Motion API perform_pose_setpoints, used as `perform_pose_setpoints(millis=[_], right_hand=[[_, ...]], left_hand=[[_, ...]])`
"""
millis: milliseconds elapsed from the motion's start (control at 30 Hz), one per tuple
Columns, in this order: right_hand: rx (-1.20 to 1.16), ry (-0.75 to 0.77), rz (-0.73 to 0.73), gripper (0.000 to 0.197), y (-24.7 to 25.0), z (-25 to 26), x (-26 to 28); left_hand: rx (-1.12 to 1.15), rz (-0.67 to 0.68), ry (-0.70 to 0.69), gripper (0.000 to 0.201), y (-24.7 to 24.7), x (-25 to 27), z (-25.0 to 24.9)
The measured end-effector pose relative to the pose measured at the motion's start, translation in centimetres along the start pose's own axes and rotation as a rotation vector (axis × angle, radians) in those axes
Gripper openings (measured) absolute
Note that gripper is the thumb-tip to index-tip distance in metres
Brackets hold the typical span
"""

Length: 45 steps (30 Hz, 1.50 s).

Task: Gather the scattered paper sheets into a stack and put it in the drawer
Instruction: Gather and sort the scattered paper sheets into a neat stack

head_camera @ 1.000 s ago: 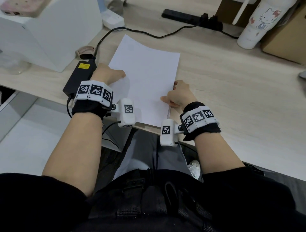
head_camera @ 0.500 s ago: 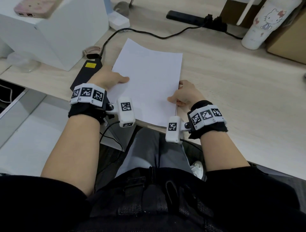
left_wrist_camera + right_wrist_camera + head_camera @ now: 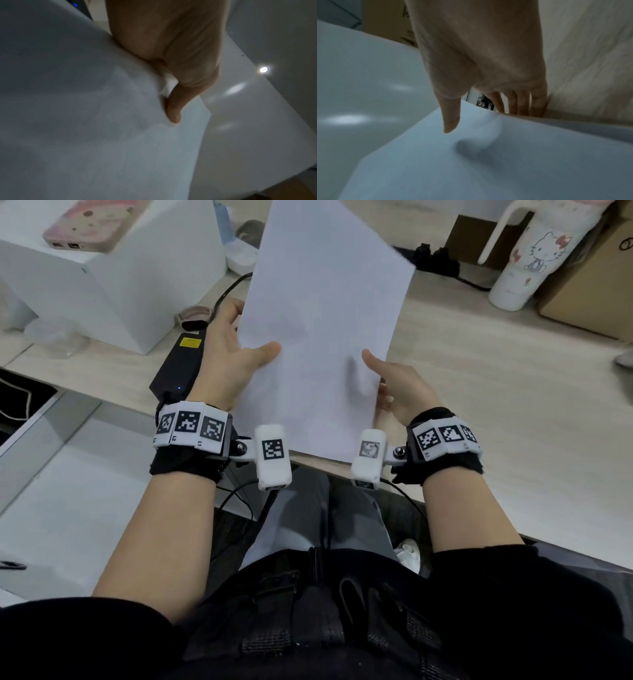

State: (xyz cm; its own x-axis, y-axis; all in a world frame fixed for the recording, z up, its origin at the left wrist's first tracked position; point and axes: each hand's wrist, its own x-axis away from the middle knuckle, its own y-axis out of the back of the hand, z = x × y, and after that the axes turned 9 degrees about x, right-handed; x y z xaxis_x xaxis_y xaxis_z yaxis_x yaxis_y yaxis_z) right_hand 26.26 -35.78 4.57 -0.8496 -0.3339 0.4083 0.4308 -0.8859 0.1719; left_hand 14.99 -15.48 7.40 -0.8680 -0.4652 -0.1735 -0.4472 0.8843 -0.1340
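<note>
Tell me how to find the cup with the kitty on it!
Look along the far edge of the wooden desk, to the right of the paper stack. The white tumbler stands beside a cardboard box; only it has a cartoon cat and a handle.

No legible text; only square coded markers on the wristbands (image 3: pixel 190 426).

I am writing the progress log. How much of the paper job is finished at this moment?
Done: the sheets look gathered into one paper stack. In hand: the left hand and right hand grip its side edges, thumbs on top, the stack raised off the desk. Left: putting it in the drawer, which no view shows.
</note>
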Motion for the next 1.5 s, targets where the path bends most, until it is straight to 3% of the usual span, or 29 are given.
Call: perform_pose_setpoints(millis=[133,200,333,433,633,800,1000,1133,1233,1500], right_hand=[[-0.222,0.159,-0.034,0.025,0.6,1.0,1.0],[-0.281,0.275,-0.129,0.035,0.8,1.6,1.3],[-0.317,0.520,-0.210,0.029,0.9,2.3,1.8],[-0.294,0.597,-0.225,0.029,1.3,2.5,2.3],[-0.267,0.583,-0.145,0.036,1.8,2.3,3.3],[-0.280,0.585,-0.103,0.030,1.5,2.9,4.0],[-0.296,0.624,-0.151,0.022,1.4,2.9,4.5],[-0.339,0.641,-0.182,0.018,0.5,3.3,4.8],[-0.324,0.664,-0.174,0.018,0.5,3.8,5.1],[-0.270,0.581,-0.101,0.023,0.5,2.2,4.8]], left_hand=[[0.003,0.044,-0.130,0.040,-0.8,-0.2,-0.9],[-0.010,0.037,-0.168,0.041,-1.2,-0.5,-0.9],[-0.008,0.015,-0.199,0.044,-1.9,-0.9,-0.4],[0.025,0.034,-0.177,0.047,-2.2,-1.0,0.3],[0.039,0.026,-0.146,0.050,-2.2,-0.6,1.7],[0.007,0.002,-0.090,0.078,-1.2,-0.6,1.0],[0.131,-0.018,-0.174,0.057,-1.9,-0.4,-1.9],[0.141,-0.148,-0.227,0.070,-3.6,-0.1,-2.4],[0.170,-0.152,-0.257,0.077,-3.3,0.0,-2.0],[0.140,-0.128,-0.259,0.065,-2.5,0.5,-1.1]])
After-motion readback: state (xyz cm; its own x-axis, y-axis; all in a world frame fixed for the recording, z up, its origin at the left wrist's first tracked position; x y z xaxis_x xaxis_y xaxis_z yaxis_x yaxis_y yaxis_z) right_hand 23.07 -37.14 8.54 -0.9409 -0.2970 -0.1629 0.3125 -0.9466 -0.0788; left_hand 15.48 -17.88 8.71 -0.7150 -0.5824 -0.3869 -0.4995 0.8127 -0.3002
